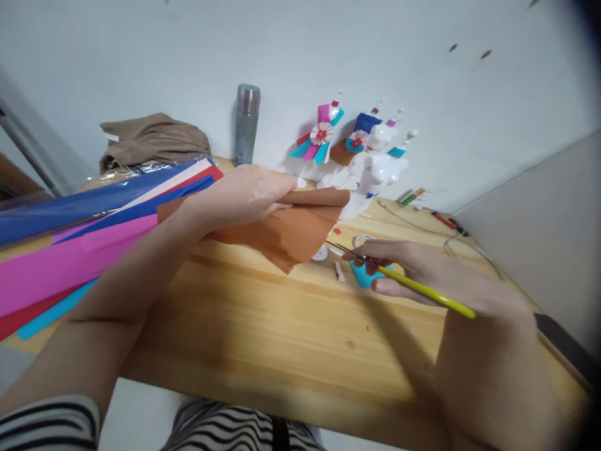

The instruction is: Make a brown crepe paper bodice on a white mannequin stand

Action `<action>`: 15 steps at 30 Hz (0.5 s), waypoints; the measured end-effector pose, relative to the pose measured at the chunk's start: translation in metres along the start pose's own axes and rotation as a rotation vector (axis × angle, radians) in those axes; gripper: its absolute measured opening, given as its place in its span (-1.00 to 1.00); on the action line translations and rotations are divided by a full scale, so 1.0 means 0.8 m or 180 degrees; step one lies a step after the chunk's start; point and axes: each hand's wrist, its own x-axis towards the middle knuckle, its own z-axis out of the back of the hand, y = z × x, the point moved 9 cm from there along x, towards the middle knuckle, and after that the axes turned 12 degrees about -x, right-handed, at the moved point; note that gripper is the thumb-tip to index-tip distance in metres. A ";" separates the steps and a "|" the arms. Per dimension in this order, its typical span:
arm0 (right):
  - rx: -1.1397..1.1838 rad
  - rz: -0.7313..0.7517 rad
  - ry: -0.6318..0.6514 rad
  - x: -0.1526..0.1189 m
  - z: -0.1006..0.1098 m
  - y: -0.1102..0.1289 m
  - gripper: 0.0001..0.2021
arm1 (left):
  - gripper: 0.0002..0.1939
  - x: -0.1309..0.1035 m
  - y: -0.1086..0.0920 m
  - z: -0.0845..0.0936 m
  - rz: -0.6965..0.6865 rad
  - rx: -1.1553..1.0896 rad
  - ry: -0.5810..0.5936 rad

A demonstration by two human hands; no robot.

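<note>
My left hand (248,191) is closed on a sheet of brown crepe paper (291,235), its thumb and fingers pinching the folded upper edge. The sheet hangs down to the right above the wooden table. My right hand (404,266) grips scissors (350,252) with thin, dark metal tips, which point left at the sheet's lower right edge, close to it. A long yellow stick (427,291) runs back from the same hand; I cannot tell whether it belongs to the scissors. Under this hand lies a turquoise paper piece (364,275).
Coloured paper sheets (84,257) lie at left beside a brown cloth (154,141). A grey flask (247,125) stands by the wall. White figures with paper ribbons (385,169) stand at the back. A cable (417,227) runs at right, and a dark phone-like object (563,347) lies at the right edge.
</note>
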 end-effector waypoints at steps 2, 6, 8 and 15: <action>-0.0012 0.0041 -0.0052 0.005 -0.001 0.007 -0.44 | -0.91 -0.001 -0.003 -0.006 0.0002 0.0414 0.0121; 0.0051 -0.0073 -0.0143 0.014 -0.004 0.012 -0.42 | -0.82 -0.003 -0.005 -0.013 -0.0058 0.0967 0.0219; 0.0011 -0.0202 -0.0122 0.015 -0.006 0.008 -0.42 | -0.82 -0.003 -0.004 -0.014 -0.0039 0.0973 0.0211; -0.0525 -0.0703 -0.0081 0.008 -0.006 -0.001 -0.41 | -0.84 -0.004 -0.014 -0.020 -0.0240 0.1020 0.0323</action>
